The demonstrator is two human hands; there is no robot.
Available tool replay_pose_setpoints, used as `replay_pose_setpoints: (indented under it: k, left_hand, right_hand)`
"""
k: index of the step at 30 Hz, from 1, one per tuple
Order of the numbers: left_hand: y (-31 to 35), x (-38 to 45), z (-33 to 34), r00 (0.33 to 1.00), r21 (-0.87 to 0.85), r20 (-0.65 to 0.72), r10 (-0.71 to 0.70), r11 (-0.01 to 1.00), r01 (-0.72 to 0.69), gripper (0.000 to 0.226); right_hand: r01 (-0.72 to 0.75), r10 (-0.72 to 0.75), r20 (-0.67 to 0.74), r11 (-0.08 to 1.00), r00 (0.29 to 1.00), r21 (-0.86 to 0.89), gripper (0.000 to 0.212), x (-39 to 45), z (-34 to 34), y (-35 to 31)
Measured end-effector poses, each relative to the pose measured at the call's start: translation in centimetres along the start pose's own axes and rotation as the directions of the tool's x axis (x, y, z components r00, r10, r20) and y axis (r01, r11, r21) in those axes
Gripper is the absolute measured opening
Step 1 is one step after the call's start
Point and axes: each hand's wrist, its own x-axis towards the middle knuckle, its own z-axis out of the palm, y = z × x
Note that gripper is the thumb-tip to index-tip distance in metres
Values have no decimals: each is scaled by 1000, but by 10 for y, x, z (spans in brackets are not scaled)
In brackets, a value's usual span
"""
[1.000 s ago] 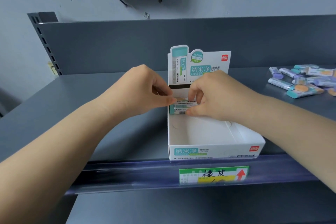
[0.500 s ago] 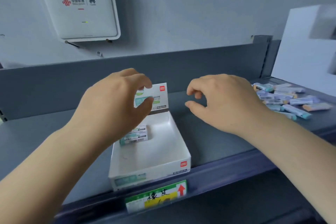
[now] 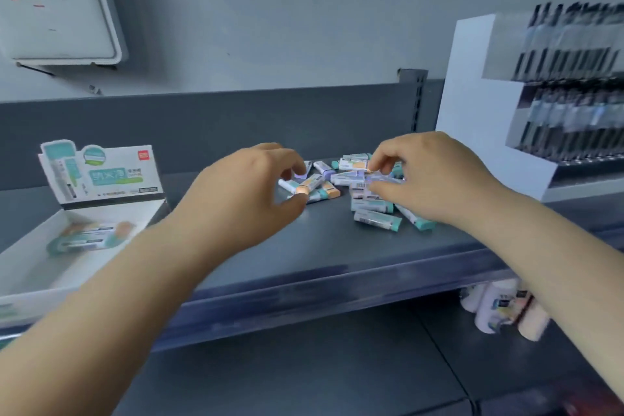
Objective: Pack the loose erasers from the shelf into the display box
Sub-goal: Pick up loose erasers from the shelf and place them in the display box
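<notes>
Reaching over the pile of loose erasers (image 3: 364, 189), both hands have left the display box (image 3: 37, 267), where a second ago they were settling erasers against its back wall. Those packed erasers (image 3: 87, 240) now lie in the box, well off to the left of either grip. The left hand (image 3: 250, 192) has its fingers curled around an orange-tipped eraser (image 3: 309, 183) at the pile's near-left edge — whether its grip has actually closed on it I cannot tell. The right hand (image 3: 429, 176) pinches an eraser at the top of the pile between thumb and fingertips. One placement looks finished and the next pick-up begun; most of the erasers are on the shelf (image 3: 320, 246), so packing seems early.
</notes>
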Motion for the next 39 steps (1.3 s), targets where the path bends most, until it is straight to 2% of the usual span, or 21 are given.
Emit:
replay_pose_setpoints:
  k: [6, 12, 16, 19, 23, 26, 32, 36, 39]
  left_hand:
    - [32, 36, 44, 993, -42, 110, -43, 998, 48, 25]
    - [47, 72, 74, 986, -2, 155, -66, 998, 67, 31]
    - [52, 88, 87, 978, 31, 193, -85, 996, 81, 31]
    - [55, 94, 96, 963, 64, 254, -87, 995, 73, 27]
    - [56, 98, 101, 946, 70, 311, -91, 995, 73, 25]
    - [56, 99, 100, 939, 35, 336, -76, 997, 68, 28]
    - [52, 97, 99, 944, -66, 325, -52, 995, 77, 22]
    - [53, 93, 95, 955, -43, 290, -58, 996, 73, 21]
    - [55, 87, 82, 974, -100, 205, -100, 987, 123, 20]
  right_hand:
    - [-30, 9, 130, 987, 991, 159, 13, -5, 2, 64]
    - [-96, 40, 219, 964, 975, 249, 14, -11, 19, 81]
    - [-134, 85, 217, 966, 973, 222, 17, -13, 27, 77]
    - [-163, 122, 203, 966, 971, 199, 10, -14, 29, 78]
    - [-176, 145, 188, 971, 971, 162, 28, -15, 29, 82]
    - [-160, 130, 222, 979, 966, 123, 27, -16, 31, 83]
    - [-209, 178, 236, 972, 955, 110, 26, -15, 28, 83]
    - [-203, 154, 210, 951, 965, 235, 7, -21, 30, 90]
    - [-178, 129, 170, 932, 977, 317, 15, -22, 29, 94]
